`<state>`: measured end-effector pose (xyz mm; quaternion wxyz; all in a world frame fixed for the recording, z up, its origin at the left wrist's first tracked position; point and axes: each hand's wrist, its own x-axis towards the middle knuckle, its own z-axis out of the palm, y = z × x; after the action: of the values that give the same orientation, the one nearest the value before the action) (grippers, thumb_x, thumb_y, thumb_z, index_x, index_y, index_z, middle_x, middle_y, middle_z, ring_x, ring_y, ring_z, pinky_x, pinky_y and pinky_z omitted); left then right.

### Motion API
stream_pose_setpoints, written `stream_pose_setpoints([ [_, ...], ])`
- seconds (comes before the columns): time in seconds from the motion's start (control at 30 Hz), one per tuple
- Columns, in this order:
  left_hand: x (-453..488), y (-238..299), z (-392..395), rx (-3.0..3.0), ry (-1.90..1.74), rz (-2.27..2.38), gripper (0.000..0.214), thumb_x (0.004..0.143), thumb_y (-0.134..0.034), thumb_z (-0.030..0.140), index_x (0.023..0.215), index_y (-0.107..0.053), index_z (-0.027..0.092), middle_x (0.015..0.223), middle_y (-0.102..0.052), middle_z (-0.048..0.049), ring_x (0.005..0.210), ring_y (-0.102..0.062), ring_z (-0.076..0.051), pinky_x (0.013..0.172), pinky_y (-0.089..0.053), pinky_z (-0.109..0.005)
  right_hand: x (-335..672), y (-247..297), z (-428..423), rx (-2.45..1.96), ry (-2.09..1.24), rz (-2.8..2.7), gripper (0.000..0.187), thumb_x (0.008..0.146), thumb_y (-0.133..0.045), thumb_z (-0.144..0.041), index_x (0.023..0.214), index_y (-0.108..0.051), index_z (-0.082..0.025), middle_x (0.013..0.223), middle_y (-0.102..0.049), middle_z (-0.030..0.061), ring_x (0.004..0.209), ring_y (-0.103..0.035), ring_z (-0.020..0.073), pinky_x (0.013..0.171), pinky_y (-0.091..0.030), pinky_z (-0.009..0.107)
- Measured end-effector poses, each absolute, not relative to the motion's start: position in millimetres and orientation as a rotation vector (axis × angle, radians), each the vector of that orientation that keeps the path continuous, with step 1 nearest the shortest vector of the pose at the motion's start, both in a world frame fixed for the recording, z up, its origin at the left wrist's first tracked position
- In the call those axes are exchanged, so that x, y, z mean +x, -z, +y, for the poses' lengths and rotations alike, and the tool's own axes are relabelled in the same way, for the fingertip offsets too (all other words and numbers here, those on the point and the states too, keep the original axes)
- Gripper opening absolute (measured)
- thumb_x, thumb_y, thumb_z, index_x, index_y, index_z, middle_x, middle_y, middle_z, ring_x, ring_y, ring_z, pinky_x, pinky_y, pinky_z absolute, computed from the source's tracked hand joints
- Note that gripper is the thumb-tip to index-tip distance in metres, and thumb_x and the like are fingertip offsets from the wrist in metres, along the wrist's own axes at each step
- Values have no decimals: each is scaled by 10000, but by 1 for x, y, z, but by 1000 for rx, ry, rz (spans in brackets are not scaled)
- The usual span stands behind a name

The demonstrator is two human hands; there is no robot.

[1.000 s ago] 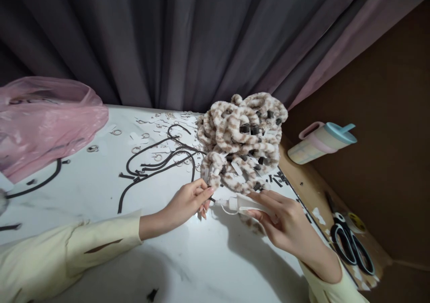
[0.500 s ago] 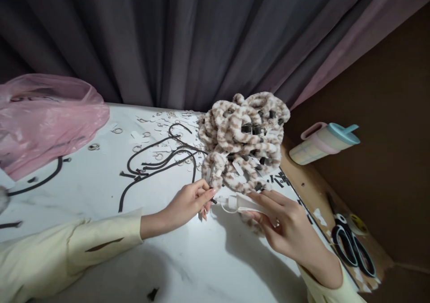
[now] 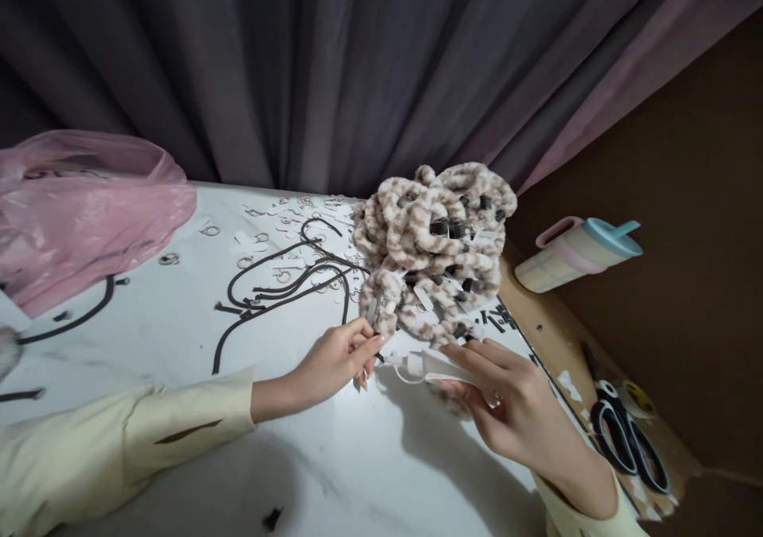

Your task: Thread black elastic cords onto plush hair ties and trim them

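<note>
Barely any shift these last 1 second: our left hand (image 3: 346,356) still pinches dark cord (image 3: 380,357), our right hand (image 3: 513,402) still grips white bottle (image 3: 444,365), nozzle (image 3: 394,360) at cord's tip, nearside of fluffy loops (image 3: 438,239). Work holds there.

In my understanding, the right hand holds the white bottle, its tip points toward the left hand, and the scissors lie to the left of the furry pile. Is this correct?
Not quite: the scissors lie to the right of the furry pile, as the head view shows. The rest stands: the right hand holds the white bottle, its tip pointing toward the left hand.
</note>
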<state>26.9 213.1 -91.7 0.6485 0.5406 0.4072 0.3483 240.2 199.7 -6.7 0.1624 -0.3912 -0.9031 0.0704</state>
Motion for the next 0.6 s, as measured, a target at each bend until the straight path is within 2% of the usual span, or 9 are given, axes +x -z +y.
stream_pose_setpoints([
  [0.6, 26, 92, 212, 1221, -797, 939, 326, 874, -467, 464, 752, -428, 165, 611, -520, 17, 519, -528, -104, 505, -449, -219, 239, 11, 200, -1128, -255, -2556, 160, 887, -439, -171, 944, -573, -106, 658, -503, 47, 584, -421, 135, 533, -324, 241],
])
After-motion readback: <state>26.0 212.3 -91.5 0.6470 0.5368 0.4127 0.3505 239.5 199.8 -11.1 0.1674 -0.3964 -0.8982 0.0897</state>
